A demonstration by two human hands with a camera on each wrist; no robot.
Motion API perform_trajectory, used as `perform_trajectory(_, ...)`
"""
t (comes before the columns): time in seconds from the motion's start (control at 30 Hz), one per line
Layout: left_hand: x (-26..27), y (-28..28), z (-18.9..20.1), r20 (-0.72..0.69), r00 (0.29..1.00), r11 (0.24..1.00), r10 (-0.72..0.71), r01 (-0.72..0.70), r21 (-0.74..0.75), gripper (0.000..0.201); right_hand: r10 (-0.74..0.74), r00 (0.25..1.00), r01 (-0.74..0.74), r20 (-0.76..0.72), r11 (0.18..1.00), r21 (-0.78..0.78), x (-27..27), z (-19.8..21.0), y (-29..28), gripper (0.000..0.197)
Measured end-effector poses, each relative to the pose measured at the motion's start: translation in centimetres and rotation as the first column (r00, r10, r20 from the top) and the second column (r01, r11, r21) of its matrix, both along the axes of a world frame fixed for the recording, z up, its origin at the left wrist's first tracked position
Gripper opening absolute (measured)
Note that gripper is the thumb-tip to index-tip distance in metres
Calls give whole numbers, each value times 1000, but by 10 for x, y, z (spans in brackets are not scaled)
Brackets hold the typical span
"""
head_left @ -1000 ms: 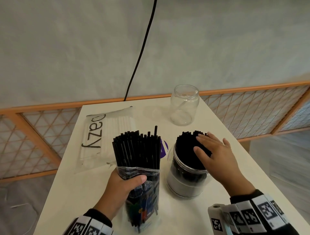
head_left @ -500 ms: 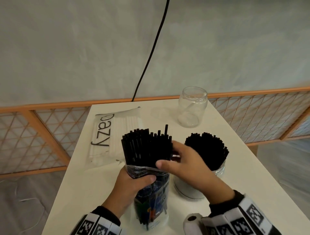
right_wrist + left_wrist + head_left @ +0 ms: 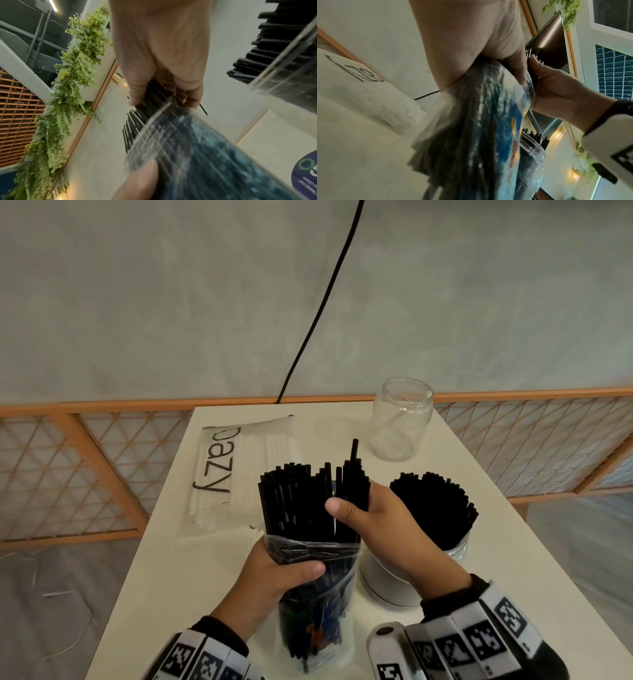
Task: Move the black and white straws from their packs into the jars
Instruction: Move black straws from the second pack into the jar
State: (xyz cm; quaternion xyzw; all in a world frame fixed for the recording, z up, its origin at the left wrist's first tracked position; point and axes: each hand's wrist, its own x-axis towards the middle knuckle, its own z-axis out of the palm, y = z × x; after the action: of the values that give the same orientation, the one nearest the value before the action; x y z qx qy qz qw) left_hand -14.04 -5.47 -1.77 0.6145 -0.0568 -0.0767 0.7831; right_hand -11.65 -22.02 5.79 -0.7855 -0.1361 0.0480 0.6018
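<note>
My left hand (image 3: 284, 573) grips an upright plastic pack of black straws (image 3: 315, 604) at its neck, near the table's front. Black straws (image 3: 294, 501) stick up out of the pack. My right hand (image 3: 370, 515) pinches a small bunch of these straws (image 3: 352, 491) on the pack's right side, thumb in front. Right of it stands a jar (image 3: 452, 553) full of black straws (image 3: 431, 508). An empty glass jar (image 3: 400, 419) stands at the back. A flat pack of white straws (image 3: 239, 470) lies at the back left. In the left wrist view the pack (image 3: 471, 135) fills the middle.
The white table (image 3: 513, 542) is small, its edges close on every side. An orange lattice fence (image 3: 68, 474) runs behind it and a black cable (image 3: 322, 302) hangs down the wall. The floor lies below on both sides.
My right hand left the top of the filled jar, crossed left to the pack and took hold of a bunch of black straws. The left hand kept its hold on the pack.
</note>
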Motion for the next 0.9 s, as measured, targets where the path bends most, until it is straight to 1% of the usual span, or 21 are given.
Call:
perform_trajectory(0.07, 0, -1, -1, -2, 1000, 1000, 1, -1, 0, 61, 9, 1000, -8, -15, 999, 50, 2, 3, 0, 42)
perform_trajectory(0.13, 1, -1, -3, -7, 1000, 1000, 7, -7, -2, 60, -4, 1000, 4, 0, 998, 65, 4, 6, -1, 42)
perform_trajectory(0.2, 2, -1, -5, -12, 1000, 1000, 14, -14, 4, 60, -18, 999, 15, 45, 998, 56, 4, 12, -2, 32)
perform_trajectory(0.3, 3, 2, -8, -10, 1000, 1000, 25, -25, 15, 62, -50, 988, 49, 149, 999, 10, 3, 23, -4, 37)
perform_trajectory(0.43, 3, 3, -10, -21, 999, 999, 27, -27, 32, 62, -166, 951, 157, 261, 986, 52, 4, 38, -7, 29)
perform_trajectory(0.5, 3, 3, -11, -28, 999, 999, 36, -34, 42, 61, -262, 922, 238, 285, 964, 116, 5, 45, -12, 28)
perform_trajectory(0.57, 4, 4, -13, -37, 998, 997, 48, -46, 57, 61, -362, 885, 318, 294, 929, 189, 6, 53, -21, 33)
perform_trajectory(0.7, 5, 6, -15, -46, 996, 994, 78, -74, 77, 60, -531, 779, 447, 334, 843, 298, 3, 68, -41, 34)
perform_trajectory(0.8, 6, 6, -18, -46, 993, 988, 113, -107, 112, 61, -598, 723, 486, 345, 796, 362, 0, 73, -56, 31)
perform_trajectory(0.9, 7, 7, -20, -48, 989, 980, 142, -134, 149, 64, -643, 688, 551, 336, 764, 335, -1, 66, -70, 32)
